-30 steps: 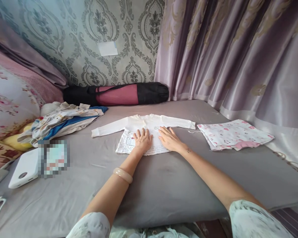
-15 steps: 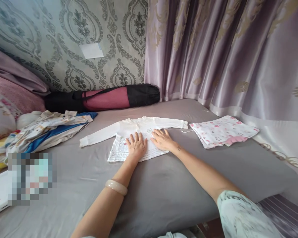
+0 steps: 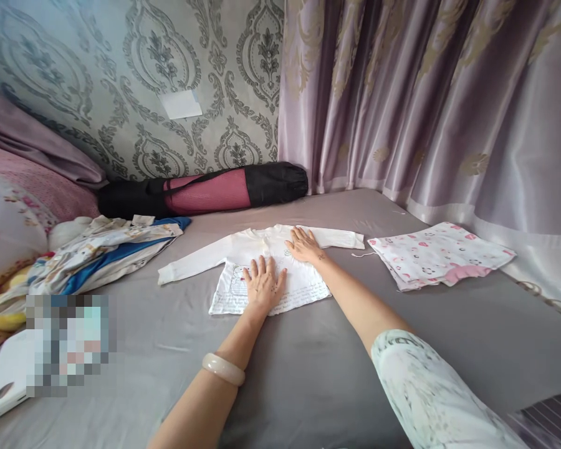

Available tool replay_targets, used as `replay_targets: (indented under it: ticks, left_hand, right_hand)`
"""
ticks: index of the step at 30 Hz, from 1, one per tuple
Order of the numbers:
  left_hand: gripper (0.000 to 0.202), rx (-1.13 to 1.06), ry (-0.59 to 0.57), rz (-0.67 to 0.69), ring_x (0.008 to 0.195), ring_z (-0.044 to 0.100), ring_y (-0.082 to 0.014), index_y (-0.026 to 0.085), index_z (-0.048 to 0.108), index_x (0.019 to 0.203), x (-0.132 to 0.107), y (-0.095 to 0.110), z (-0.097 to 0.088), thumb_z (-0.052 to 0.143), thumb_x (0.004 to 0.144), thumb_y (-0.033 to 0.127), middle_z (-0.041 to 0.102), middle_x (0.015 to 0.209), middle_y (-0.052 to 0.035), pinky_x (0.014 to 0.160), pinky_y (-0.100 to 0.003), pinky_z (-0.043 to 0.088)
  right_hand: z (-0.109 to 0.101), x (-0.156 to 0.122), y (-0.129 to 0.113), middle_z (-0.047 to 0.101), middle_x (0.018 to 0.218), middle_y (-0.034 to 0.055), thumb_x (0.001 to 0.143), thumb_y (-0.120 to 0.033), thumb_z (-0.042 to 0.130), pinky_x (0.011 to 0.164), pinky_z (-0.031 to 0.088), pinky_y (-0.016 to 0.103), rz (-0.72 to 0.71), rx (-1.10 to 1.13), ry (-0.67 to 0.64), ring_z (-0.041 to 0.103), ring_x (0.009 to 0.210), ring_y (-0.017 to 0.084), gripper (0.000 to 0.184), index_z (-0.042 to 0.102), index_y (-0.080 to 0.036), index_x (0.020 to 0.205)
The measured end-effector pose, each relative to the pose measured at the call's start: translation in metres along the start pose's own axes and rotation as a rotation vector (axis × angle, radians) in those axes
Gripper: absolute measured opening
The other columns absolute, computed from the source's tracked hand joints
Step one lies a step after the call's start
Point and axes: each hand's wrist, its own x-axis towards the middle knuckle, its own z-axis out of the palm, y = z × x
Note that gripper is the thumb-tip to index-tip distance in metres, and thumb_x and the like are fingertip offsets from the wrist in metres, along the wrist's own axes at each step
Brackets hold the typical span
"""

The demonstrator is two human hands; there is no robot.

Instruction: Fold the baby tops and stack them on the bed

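Observation:
A small white long-sleeved shirt lies spread flat, sleeves out, on the grey bed sheet. My left hand rests flat on the shirt's lower middle, fingers spread, a pale bangle on its wrist. My right hand lies flat higher up, on the shirt's chest near the right sleeve, fingers stretched out. Neither hand holds anything.
A folded white garment with pink print lies to the right. A pile of clothes sits at the left beside pillows. A black and pink roll bag lies along the wall. Curtains hang at the right. A white device sits at the near left.
My right hand has slid up the shirt from beside my left hand to the chest area. My left hand stays on the lower part. The view shifted slightly.

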Motion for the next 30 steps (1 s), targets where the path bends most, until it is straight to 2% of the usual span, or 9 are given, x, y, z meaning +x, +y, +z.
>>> replay_targets:
  ticks: [10, 12, 14, 16, 18, 22, 24, 26, 30]
  left_hand:
    - [0.068, 0.015, 0.026, 0.024, 0.145, 0.026, -0.0415, 0.014, 0.040, 0.149, 0.000, -0.003, 0.006, 0.027, 0.097, 0.056, 0.034, 0.156, -0.0181, 0.115, -0.062, 0.019]
    - [0.068, 0.013, 0.021, 0.023, 0.144, 0.026, -0.0419, 0.013, 0.041, 0.148, 0.000, -0.002, 0.006, 0.027, 0.097, 0.055, 0.034, 0.156, -0.0184, 0.114, -0.062, 0.019]
    - [0.068, 0.015, 0.016, 0.022, 0.144, 0.026, -0.0420, 0.014, 0.040, 0.149, 0.000, -0.002, 0.005, 0.027, 0.097, 0.055, 0.034, 0.156, -0.0182, 0.114, -0.062, 0.019]
    - [0.067, 0.023, 0.023, 0.025, 0.144, 0.026, -0.0418, 0.014, 0.041, 0.148, 0.000, -0.002, 0.005, 0.027, 0.097, 0.055, 0.034, 0.156, -0.0179, 0.114, -0.062, 0.019]
    - [0.066, 0.030, 0.031, 0.025, 0.144, 0.026, -0.0415, 0.015, 0.042, 0.147, -0.001, -0.001, 0.004, 0.028, 0.096, 0.055, 0.035, 0.156, -0.0179, 0.114, -0.062, 0.019]
    - [0.067, 0.032, 0.011, 0.021, 0.144, 0.025, -0.0417, 0.015, 0.041, 0.148, -0.001, 0.000, 0.003, 0.027, 0.096, 0.055, 0.034, 0.156, -0.0187, 0.114, -0.061, 0.018]
    - [0.068, 0.040, 0.003, 0.018, 0.145, 0.025, -0.0422, 0.014, 0.040, 0.149, 0.000, 0.001, 0.004, 0.027, 0.096, 0.055, 0.033, 0.156, -0.0190, 0.114, -0.062, 0.018]
    - [0.068, 0.055, -0.003, 0.013, 0.145, 0.024, -0.0428, 0.013, 0.039, 0.149, 0.001, 0.002, 0.005, 0.026, 0.097, 0.054, 0.032, 0.157, -0.0193, 0.114, -0.063, 0.017]
    - [0.068, 0.076, -0.027, 0.006, 0.145, 0.022, -0.0436, 0.013, 0.037, 0.150, 0.001, 0.003, 0.006, 0.024, 0.097, 0.054, 0.029, 0.158, -0.0196, 0.114, -0.064, 0.017]
  right_hand:
    - [0.003, 0.004, 0.003, 0.016, 0.163, 0.0120, 0.101, -0.045, 0.022, 0.121, 0.007, 0.043, 0.020, 0.102, -0.007, 0.011, 0.151, 0.023, 0.065, 0.026, -0.008, 0.155]
    - [-0.001, 0.005, 0.005, 0.020, 0.163, 0.0096, 0.102, -0.042, 0.024, 0.121, 0.008, 0.043, 0.026, 0.182, -0.012, 0.013, 0.150, 0.021, 0.060, 0.031, -0.012, 0.153]
    - [-0.008, 0.006, 0.010, 0.031, 0.160, 0.0060, 0.101, -0.040, 0.030, 0.120, 0.016, 0.036, 0.053, 0.301, 0.017, 0.025, 0.147, 0.018, 0.055, 0.039, -0.018, 0.150]
    - [-0.017, 0.004, 0.019, 0.046, 0.152, 0.0034, 0.099, -0.036, 0.037, 0.114, 0.027, 0.026, 0.115, 0.384, 0.084, 0.040, 0.139, 0.014, 0.049, 0.047, -0.021, 0.146]
    - [-0.027, 0.000, 0.033, 0.055, 0.144, 0.0043, 0.099, -0.029, 0.038, 0.108, 0.034, 0.022, 0.207, 0.390, 0.155, 0.049, 0.131, 0.013, 0.046, 0.052, -0.020, 0.141]
    - [-0.040, -0.017, 0.066, 0.055, 0.138, 0.0184, 0.094, -0.013, 0.033, 0.107, 0.036, 0.039, 0.454, 0.295, 0.244, 0.049, 0.130, 0.026, 0.047, 0.054, -0.009, 0.137]
    - [-0.041, -0.027, 0.081, 0.057, 0.136, 0.0169, 0.090, -0.009, 0.038, 0.105, 0.037, 0.043, 0.632, 0.205, 0.281, 0.047, 0.130, 0.028, 0.048, 0.058, -0.013, 0.134]
    - [-0.039, -0.034, 0.090, 0.056, 0.136, 0.0161, 0.090, -0.007, 0.037, 0.104, 0.036, 0.047, 0.731, 0.137, 0.292, 0.045, 0.131, 0.029, 0.048, 0.059, -0.016, 0.131]
    - [-0.035, -0.036, 0.096, 0.055, 0.135, 0.0177, 0.093, -0.009, 0.033, 0.104, 0.034, 0.048, 0.804, 0.095, 0.221, 0.046, 0.129, 0.031, 0.044, 0.060, -0.013, 0.128]
